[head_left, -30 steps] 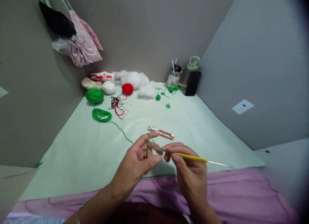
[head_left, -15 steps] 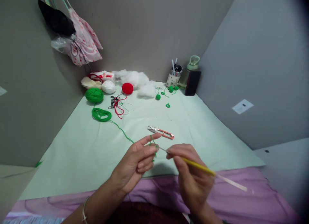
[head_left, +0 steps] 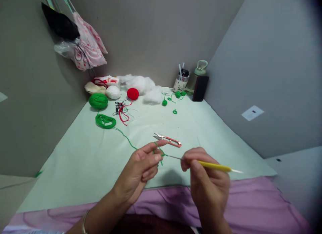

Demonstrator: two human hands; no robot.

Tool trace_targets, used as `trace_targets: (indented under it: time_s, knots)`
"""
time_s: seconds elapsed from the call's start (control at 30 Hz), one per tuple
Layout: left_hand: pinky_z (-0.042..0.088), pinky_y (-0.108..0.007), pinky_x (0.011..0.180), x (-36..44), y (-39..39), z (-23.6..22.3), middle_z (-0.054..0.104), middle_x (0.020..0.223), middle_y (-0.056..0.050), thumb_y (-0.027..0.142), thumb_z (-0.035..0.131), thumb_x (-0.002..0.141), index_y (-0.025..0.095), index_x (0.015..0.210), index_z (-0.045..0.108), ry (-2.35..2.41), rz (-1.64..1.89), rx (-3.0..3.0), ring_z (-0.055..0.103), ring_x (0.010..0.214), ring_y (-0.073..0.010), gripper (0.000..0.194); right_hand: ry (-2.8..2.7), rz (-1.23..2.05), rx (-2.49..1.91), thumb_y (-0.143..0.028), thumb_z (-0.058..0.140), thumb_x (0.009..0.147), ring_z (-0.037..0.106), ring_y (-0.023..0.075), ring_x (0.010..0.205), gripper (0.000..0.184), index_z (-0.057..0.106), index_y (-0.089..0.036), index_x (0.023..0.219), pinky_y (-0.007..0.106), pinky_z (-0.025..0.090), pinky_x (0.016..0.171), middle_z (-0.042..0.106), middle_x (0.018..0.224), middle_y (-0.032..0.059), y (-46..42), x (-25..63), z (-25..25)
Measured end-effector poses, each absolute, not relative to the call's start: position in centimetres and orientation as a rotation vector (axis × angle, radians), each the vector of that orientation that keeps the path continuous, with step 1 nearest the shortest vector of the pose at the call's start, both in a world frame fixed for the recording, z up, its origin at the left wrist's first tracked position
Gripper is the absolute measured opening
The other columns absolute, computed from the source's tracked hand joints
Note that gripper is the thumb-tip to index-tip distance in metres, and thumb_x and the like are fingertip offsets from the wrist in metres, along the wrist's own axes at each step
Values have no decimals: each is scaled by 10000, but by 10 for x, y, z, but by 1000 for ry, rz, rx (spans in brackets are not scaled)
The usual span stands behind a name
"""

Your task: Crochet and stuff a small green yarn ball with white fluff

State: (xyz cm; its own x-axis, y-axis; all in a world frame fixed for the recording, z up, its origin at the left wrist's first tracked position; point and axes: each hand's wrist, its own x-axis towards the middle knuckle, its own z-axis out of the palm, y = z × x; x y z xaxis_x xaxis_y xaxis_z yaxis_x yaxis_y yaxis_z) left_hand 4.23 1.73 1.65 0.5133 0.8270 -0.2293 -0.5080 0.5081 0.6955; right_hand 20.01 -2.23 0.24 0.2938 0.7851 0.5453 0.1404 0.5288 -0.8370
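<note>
My left hand (head_left: pixel 142 167) pinches a small piece of green yarn (head_left: pixel 161 154) between thumb and middle finger, with a strand looped over the stretched index finger. From there the strand runs back to a loose green coil (head_left: pixel 105 121) and a green yarn ball (head_left: pixel 98 101). My right hand (head_left: pixel 206 177) grips a crochet hook (head_left: pixel 213 166) by its yellow handle, pen-like. Its thin metal shaft points left, and the tip meets the green yarn at the left fingertips. Just beyond the left index finger lie thread snips (head_left: pixel 171 140) with orange handles.
Farther back are a red yarn ball (head_left: pixel 132 93), a white yarn ball (head_left: pixel 113 92), white stuffing (head_left: pixel 141 84) and tangled black thread (head_left: pixel 119 108). Small green crocheted pieces (head_left: pixel 164 102) lie near a pen cup (head_left: pixel 180 83), a bottle (head_left: pixel 200 69) and a phone (head_left: pixel 200 88).
My right hand has moved right, drawing the hook away from my left fingers, so more of its shaft shows. The hook now lies more level. My left hand has barely moved.
</note>
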Motion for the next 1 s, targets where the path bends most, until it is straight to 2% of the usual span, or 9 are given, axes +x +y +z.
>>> trace_targets:
  time_s: [0.07,0.17,0.3,0.47,0.57,0.67,0.83,0.93,1.0]
  knots:
    - [143,-164,413,43,17,17,548,832,25,195,787,800,215,1163,745,616,888,651,236,444,37,365,-1186,666,-908,-181,581,964,571,151,684,174,740,-246,931,321,482,685,628,754,9,-18,201,4]
    - [194,-168,421,45,14,17,551,780,36,231,816,787,250,1208,727,634,888,723,281,467,6,431,-1249,719,-924,-192,617,951,626,181,824,150,754,-253,940,354,505,784,693,855,30,-15,198,3]
    - [259,-174,445,45,14,15,552,762,34,271,834,775,242,1205,735,684,883,782,333,509,-21,442,-1282,696,-966,-156,598,960,660,186,868,186,746,-267,982,338,544,755,726,927,35,-16,195,2]
    - [265,-163,449,50,15,12,548,764,38,279,829,784,218,1190,735,698,941,735,343,489,-5,422,-1636,253,-1063,-61,625,911,688,207,947,357,720,-267,1186,341,578,791,725,1043,72,-26,196,-4]
    - [227,-147,429,49,15,9,451,623,76,297,817,800,195,1236,713,605,855,614,275,447,-1,459,-1798,-25,-1036,-47,674,870,690,220,999,471,686,-260,1291,331,582,810,706,1161,99,-28,197,-8]
    - [175,-132,405,44,19,10,392,591,94,222,807,798,160,1182,738,539,788,511,187,427,16,395,-1589,185,-1042,-41,603,914,678,177,879,339,731,-248,1150,301,563,748,711,997,61,-25,200,-4]
    - [188,-121,403,46,17,15,564,861,31,181,804,796,235,1178,745,603,910,637,262,448,48,391,-1296,538,-962,-127,543,971,616,156,699,207,718,-236,956,312,525,664,643,770,13,-20,199,6]
    - [229,-115,417,53,11,13,554,842,36,219,833,782,265,1235,717,667,1018,683,333,493,21,470,-1521,259,-1075,-73,597,925,661,181,807,270,745,-254,1060,320,541,691,682,902,47,-23,194,-2]
    - [227,-115,418,55,10,12,492,729,58,239,820,800,236,1252,709,646,974,615,293,472,15,465,-1630,25,-1101,-29,643,878,675,197,887,382,741,-271,1158,323,547,722,697,1012,69,-26,192,-9]
